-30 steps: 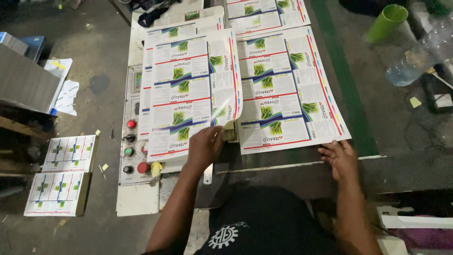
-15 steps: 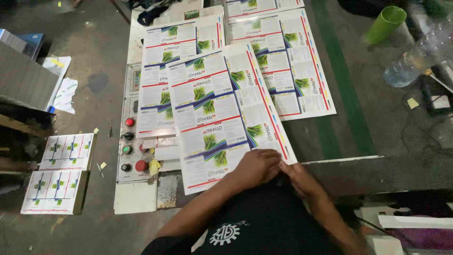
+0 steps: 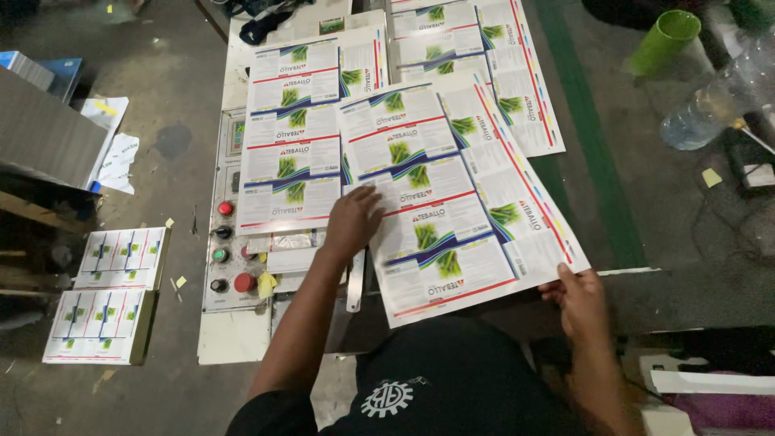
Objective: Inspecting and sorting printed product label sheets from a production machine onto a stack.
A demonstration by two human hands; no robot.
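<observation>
The hands have parted since a moment ago: the left hand (image 3: 352,220) presses flat, released, on the printed sheet (image 3: 452,202), the right hand (image 3: 578,299) grasping its near corner on the bench (image 3: 646,202).

Large printed sheet (image 3: 452,202): glossy white, repeated label panels with green plant pictures, red and blue stripes, colour strip along right edge. Lies flat, skewed, near corner toward right. Overlaps similar sheets at left and far side. Near edge overhangs work surface.
</observation>
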